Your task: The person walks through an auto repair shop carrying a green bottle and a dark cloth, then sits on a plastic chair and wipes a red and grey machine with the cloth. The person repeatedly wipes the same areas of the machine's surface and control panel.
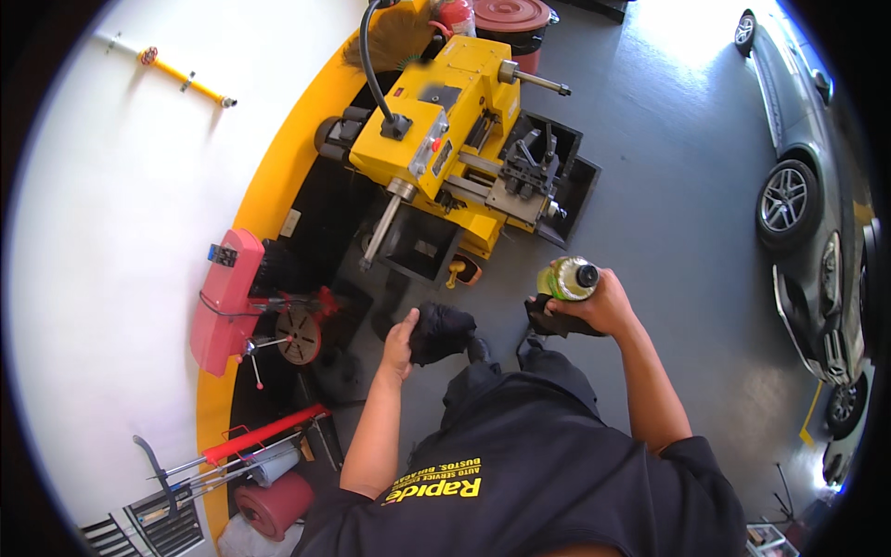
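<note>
While the view looks straight down from the person's head, both bare forearms reach forward over a grey workshop floor [668,186]. Landmark for everything below is the yellow machine [445,139], a bulky metalworking unit sitting near the top centre of the view.

Below that machine and slightly to its left, the left hand [401,343] is closed around a dark, crumpled cloth [442,331], with the fingers wrapped over the cloth's near edge. Below the machine and to its right, the right hand [603,302] grips a clear plastic bottle [568,278] of yellowish-green liquid with a black cap; the bottle lies tilted, cap pointing right. A second piece of dark fabric [557,322] hangs under this hand, touching it. The two hands are near each other but apart.

Left of the yellow machine, against a white wall [111,232] with a yellow curved base strip, stands a pink machine [225,302] with a round metal disc beside it. Farther below that, red and grey tools lean together. Well to the right of the yellow machine, a grey car [803,204] is parked.
</note>
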### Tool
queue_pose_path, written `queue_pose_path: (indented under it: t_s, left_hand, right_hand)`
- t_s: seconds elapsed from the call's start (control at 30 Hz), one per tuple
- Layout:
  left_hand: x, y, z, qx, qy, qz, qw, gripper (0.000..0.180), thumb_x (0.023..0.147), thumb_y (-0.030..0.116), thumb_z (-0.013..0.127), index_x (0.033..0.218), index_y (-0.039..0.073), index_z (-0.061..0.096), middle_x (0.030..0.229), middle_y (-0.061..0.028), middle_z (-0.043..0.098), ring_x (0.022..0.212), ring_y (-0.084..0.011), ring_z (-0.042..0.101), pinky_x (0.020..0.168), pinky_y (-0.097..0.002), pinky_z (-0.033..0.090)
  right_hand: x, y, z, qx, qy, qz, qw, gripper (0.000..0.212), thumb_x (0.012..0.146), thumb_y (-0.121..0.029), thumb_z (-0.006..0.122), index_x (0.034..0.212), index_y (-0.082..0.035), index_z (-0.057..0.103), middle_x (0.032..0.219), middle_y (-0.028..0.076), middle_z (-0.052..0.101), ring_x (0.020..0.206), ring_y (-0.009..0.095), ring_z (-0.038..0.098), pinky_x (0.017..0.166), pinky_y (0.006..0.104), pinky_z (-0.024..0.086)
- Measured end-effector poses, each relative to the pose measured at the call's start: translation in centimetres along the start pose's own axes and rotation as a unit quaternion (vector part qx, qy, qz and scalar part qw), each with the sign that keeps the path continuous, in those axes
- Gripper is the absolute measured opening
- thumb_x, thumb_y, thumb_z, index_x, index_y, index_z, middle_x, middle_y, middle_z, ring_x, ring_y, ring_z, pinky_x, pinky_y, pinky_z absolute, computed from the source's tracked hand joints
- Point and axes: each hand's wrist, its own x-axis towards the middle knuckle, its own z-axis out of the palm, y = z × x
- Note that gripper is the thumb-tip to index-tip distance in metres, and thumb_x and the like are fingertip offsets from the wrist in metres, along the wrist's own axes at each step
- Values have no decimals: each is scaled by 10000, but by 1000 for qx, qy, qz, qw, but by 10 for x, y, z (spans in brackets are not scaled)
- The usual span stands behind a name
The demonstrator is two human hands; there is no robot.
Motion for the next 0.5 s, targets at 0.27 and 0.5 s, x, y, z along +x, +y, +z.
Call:
queue_pose_path:
  t_s: [0.27,0.5]
  left_hand:
    - [-52,4,-53,-33,-30,59,997,493,1094,403,688,1304,-43,704,1270,-161,771,1160,-260,759,1055,-403,594]
    - [-95,14,-68,-91,-15,142,986,562,1123,240,658,1609,24,476,1465,-104,648,1376,-203,607,1188,-388,487]
  right_hand:
    - [-35,-63,62,-3,15,-8,1000,532,778,-339,990,1185,-59,792,1047,117,830,958,266,785,927,384,595]
    - [-65,-86,104,117,28,-21,993,635,773,-228,1014,1307,-32,731,1229,71,780,1130,183,717,1072,357,541]
